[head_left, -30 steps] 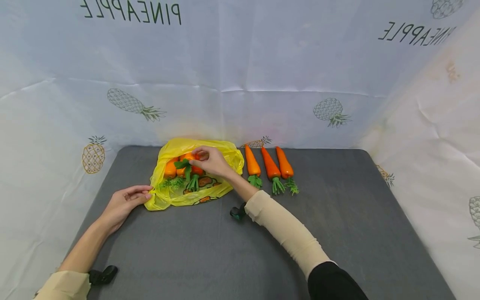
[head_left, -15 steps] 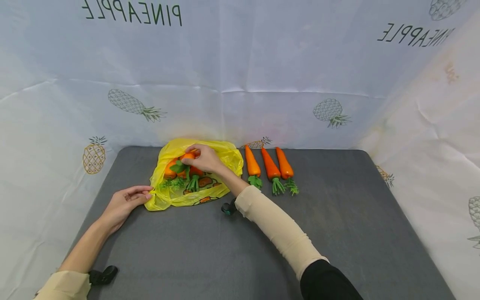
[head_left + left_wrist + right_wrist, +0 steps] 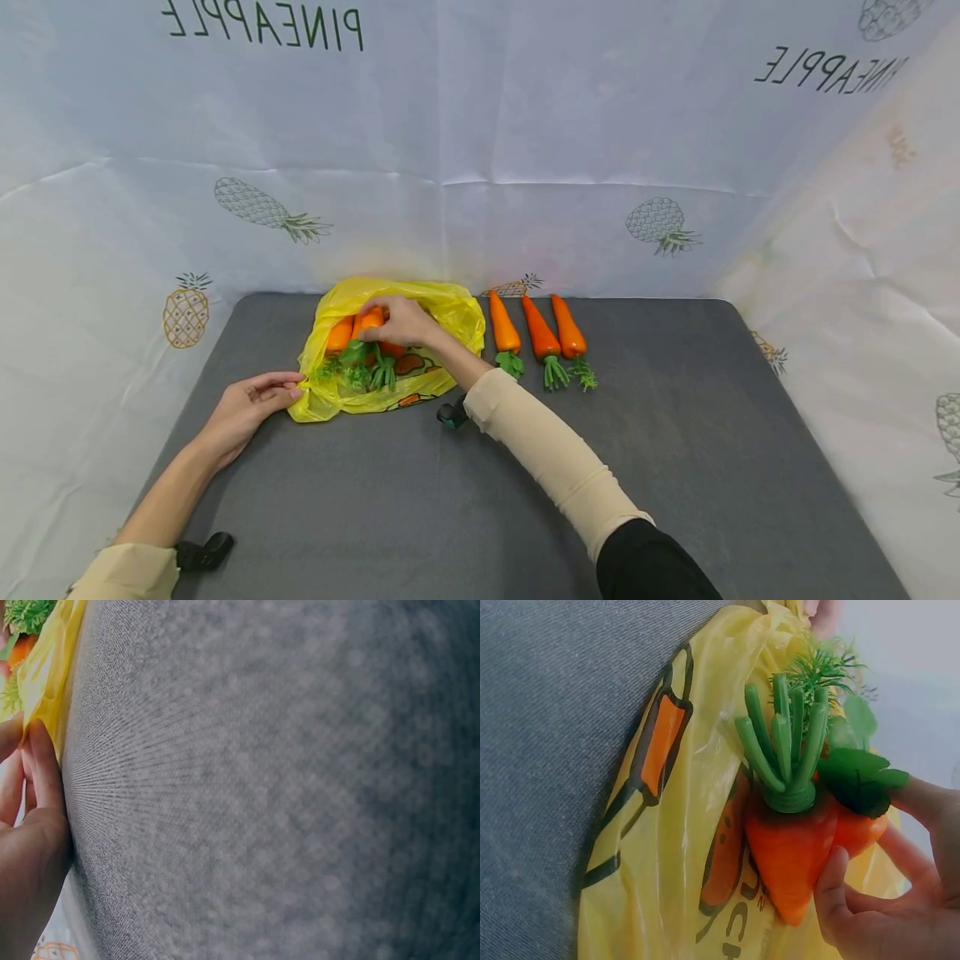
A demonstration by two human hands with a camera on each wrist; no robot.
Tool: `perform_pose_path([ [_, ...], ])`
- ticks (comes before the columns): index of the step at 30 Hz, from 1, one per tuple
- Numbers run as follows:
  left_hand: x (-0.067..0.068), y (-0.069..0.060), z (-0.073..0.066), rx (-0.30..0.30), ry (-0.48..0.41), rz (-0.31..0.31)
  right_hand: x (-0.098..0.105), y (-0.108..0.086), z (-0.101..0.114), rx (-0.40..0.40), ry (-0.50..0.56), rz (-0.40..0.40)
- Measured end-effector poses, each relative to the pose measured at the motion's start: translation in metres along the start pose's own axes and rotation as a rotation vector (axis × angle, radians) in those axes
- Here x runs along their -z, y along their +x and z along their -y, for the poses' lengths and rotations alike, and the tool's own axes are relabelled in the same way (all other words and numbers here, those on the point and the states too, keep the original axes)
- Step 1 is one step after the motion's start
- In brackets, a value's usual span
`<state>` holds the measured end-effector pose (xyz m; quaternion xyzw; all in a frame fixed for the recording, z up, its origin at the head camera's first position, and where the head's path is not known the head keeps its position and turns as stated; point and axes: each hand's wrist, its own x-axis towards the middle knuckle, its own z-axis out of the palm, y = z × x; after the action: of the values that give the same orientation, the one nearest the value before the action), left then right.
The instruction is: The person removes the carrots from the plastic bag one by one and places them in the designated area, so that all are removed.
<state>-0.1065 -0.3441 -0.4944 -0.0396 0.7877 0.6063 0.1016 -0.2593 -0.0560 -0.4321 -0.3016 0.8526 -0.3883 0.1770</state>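
Observation:
A yellow plastic bag (image 3: 453,312) lies on the table with several carrots showing at its opening. My left hand (image 3: 243,412) pinches the bag's near left edge (image 3: 46,690) between thumb and fingers. Inside the opening, my right hand (image 3: 407,323) grips an orange carrot (image 3: 861,831) with broad green leaves. A redder carrot (image 3: 791,844) with thick green stalks lies right beside those fingers. Further left in the bag is another orange carrot (image 3: 340,335), and feathery green tops (image 3: 356,377) show near it. My fingers partly hide the gripped carrot.
To the right of the bag, an orange carrot (image 3: 505,325), a redder carrot (image 3: 542,327) and another orange carrot (image 3: 570,327) lie in a row on the grey table (image 3: 675,433). A pineapple-print cloth (image 3: 480,125) hangs behind the table's far edge.
My right hand has moved left, then slightly down toward me, shifting the leafy carrot over the others in the bag. My left hand keeps its pinch on the bag's edge.

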Motion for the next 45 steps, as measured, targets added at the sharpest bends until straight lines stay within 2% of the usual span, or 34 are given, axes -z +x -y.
perform_pose_path([
  [7, -0.001, 0.0, 0.002, 0.004, 0.013, 0.003, -0.002, 0.0, 0.0, -0.022, -0.026, 0.001],
  [12, -0.001, 0.0, 0.001, 0.002, 0.016, 0.003, 0.002, -0.004, -0.001, -0.031, 0.113, 0.023],
  [16, -0.001, 0.001, 0.002, -0.004, 0.03, -0.003, 0.01, -0.01, 0.0, -0.012, 0.223, 0.074],
  [23, -0.001, 0.001, 0.002, -0.012, 0.015, 0.009, 0.028, -0.028, -0.003, 0.024, 0.308, 0.208],
  [27, 0.0, 0.0, 0.001, -0.016, 0.026, 0.004, 0.038, -0.042, -0.003, 0.05, 0.33, 0.276],
  [33, -0.001, 0.001, 0.001, -0.014, 0.036, -0.001, 0.054, -0.066, 0.001, 0.122, 0.272, 0.344],
  [38, 0.0, 0.0, 0.002, -0.031, 0.013, 0.006, 0.069, -0.088, 0.003, 0.159, 0.25, 0.323],
  [45, 0.0, -0.002, 0.002, -0.059, -0.043, 0.032, 0.095, -0.12, -0.003, 0.147, 0.266, 0.222],
])
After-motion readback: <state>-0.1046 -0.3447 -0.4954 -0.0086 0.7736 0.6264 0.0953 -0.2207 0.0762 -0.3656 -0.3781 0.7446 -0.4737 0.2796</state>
